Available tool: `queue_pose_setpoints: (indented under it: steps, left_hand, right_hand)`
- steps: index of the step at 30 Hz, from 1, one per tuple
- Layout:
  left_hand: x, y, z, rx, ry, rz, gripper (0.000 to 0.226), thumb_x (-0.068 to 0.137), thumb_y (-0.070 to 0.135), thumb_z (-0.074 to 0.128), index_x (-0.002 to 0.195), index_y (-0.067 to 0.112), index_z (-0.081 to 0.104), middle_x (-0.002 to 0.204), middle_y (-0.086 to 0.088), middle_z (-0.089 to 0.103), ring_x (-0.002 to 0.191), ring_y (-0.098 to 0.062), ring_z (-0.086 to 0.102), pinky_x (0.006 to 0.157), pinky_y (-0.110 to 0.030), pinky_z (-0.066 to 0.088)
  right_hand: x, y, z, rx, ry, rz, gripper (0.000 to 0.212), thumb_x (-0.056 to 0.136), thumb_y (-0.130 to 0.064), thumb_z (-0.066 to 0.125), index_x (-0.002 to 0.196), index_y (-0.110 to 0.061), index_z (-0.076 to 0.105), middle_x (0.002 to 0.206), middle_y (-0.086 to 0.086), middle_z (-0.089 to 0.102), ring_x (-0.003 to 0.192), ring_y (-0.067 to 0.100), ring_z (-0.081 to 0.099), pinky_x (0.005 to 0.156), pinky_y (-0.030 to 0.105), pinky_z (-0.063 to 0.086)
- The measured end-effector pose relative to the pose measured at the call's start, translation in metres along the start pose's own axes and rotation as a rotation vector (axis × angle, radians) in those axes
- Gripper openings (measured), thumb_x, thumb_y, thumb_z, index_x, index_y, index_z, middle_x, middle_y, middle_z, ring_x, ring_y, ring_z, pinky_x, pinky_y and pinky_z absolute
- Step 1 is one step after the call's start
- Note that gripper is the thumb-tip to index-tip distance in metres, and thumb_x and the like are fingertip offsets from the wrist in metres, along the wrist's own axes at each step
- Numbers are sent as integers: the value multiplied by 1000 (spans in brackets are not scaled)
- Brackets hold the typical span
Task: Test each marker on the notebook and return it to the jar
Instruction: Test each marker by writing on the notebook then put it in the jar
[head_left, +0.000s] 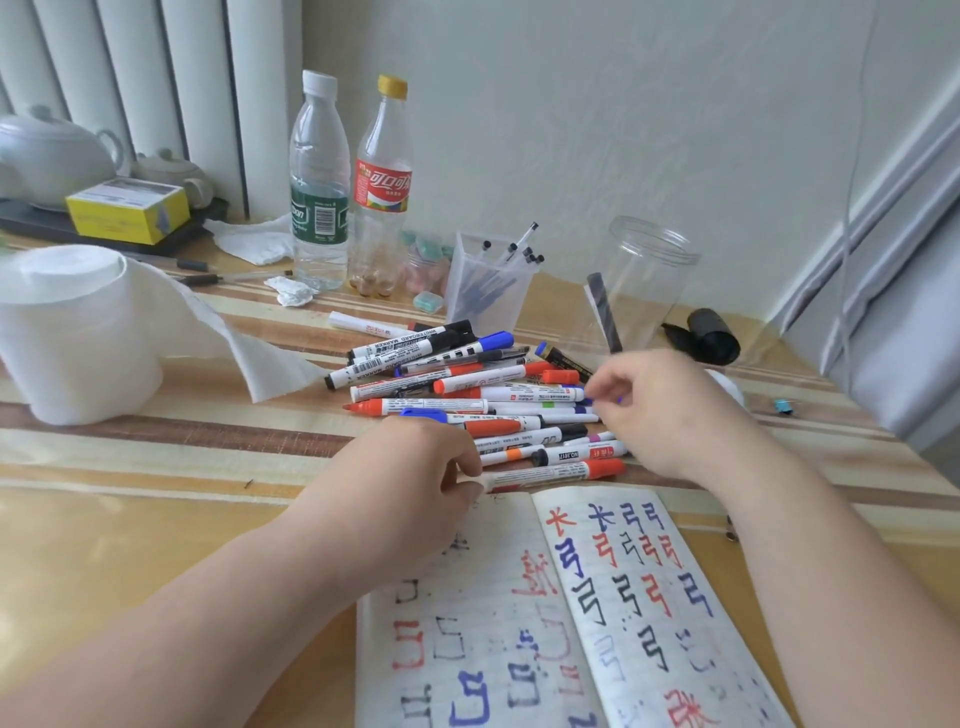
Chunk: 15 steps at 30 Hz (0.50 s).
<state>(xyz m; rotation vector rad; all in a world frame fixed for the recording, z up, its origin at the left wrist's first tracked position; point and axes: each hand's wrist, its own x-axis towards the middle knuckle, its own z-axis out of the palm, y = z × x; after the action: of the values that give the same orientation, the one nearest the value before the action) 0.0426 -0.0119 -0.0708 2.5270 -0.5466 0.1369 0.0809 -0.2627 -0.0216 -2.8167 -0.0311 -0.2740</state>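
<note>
Marker (550, 474) end pinched in left hand (415, 467) grip, body running rightward | right hand (660, 410) grip at pile (467, 395): unclear

Pile of white-barrelled plastic markers (467, 405): caps red, blue, black. Open lined paper notebook (623, 597): red, blue and black strokes on white. Round transparent plastic jar (649, 270): colourless. Glossy striped table covering (156, 452): tan, cream, brown bands. Small cardboard box (127, 210): yellow

Left hand (415, 478), right hand (660, 410) — both forward, fingers (460, 462) curled.
</note>
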Motion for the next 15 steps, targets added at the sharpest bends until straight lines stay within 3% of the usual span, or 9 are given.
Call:
queue_pose_setpoints:
  steps: [3,7,10,12,15]
  left_hand:
    - [0,0,-1,-13,28,-34,10,98,34,61,97,36,71,81,21,63,72,4,57,64,-16,50]
    - [1,-1,1,-89,93,-64,13,99,27,62,97,33,73,72,25,62,82,13,58,63,-9,46]
    - [1,-2,0,-181,93,-101,20,100,23,59,92,39,69,65,25,63,67,14,60,54,-7,43]
    - [1,-3,-2,-205,96,-114,27,100,22,58,82,43,61,69,34,63,62,10,62,53,-6,42]
    - [0,-2,-4,-224,112,-123,27,100,24,58,81,43,61,69,36,63,57,5,63,52,-7,42]
  right_hand:
    - [-3,24,4,-145,-118,103,38,95,-12,59,84,-48,60,88,-24,58,77,-1,54,56,19,40]
    - [1,39,8,-146,-219,123,45,90,-5,55,82,-49,61,91,-22,55,79,2,56,57,22,42]
    - [4,40,9,-155,-278,86,37,85,-10,64,80,-47,59,100,-20,57,88,5,58,70,27,51]
    - [6,38,10,-183,-317,61,30,81,-16,69,82,-44,58,105,-20,55,96,11,59,84,34,55]
    - [7,35,10,-167,-333,63,30,78,-16,69,78,-41,53,97,-13,57,88,15,60,81,39,56]
